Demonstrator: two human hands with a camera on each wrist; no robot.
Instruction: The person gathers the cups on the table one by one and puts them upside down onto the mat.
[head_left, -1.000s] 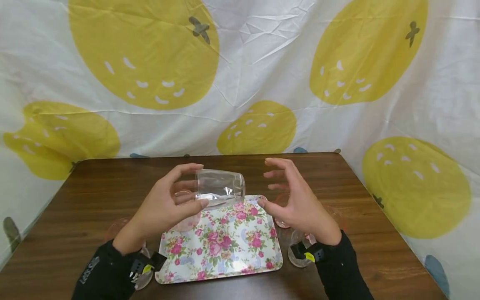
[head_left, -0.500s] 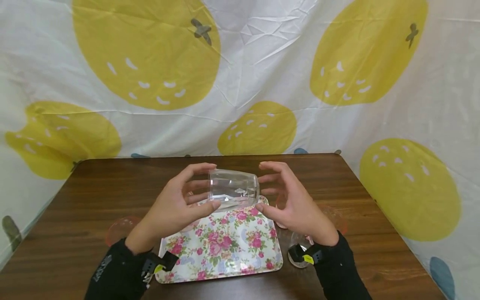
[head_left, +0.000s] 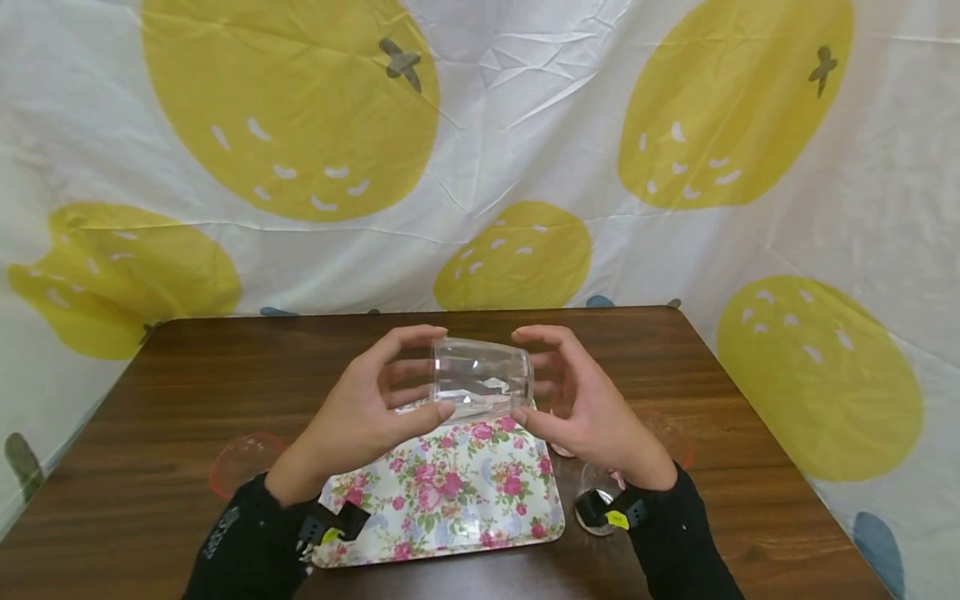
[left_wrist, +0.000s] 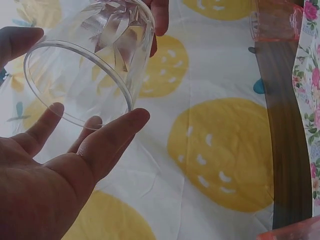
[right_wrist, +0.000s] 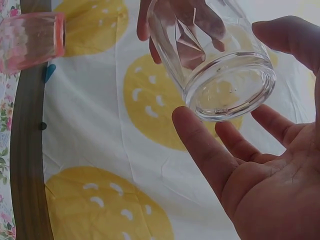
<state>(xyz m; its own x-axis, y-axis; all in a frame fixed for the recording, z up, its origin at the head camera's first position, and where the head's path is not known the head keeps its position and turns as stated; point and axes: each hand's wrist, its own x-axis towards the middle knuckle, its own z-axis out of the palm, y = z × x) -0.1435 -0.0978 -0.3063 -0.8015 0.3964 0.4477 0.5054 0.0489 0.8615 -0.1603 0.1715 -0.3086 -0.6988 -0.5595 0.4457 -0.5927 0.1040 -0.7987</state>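
Note:
A clear drinking glass [head_left: 480, 379] lies sideways in the air above the far part of the floral tray [head_left: 442, 525]. At its open rim, my left hand [head_left: 375, 404] grips the edge between thumb and fingertips. My right hand [head_left: 581, 404] has its thumb and fingers spread around the base end. In the right wrist view, fingertips touch the thick base of the glass [right_wrist: 232, 92]. The left wrist view looks into the mouth of the glass [left_wrist: 75, 82], which has a faceted pattern lower down. The glass hides part of the right fingers.
A pink-tinted glass [head_left: 246, 462] stands left of the tray, and another [head_left: 670, 437] is partly behind my right wrist. A clear glass [head_left: 597, 500] stands right of the tray, under that wrist. The brown wooden table [head_left: 225, 375] ends at a fruit-print cloth [head_left: 480, 125].
My left hand has carried the glass to the right. The right hand has moved slightly left, and its fingers, apart from the glass before, are now around its base.

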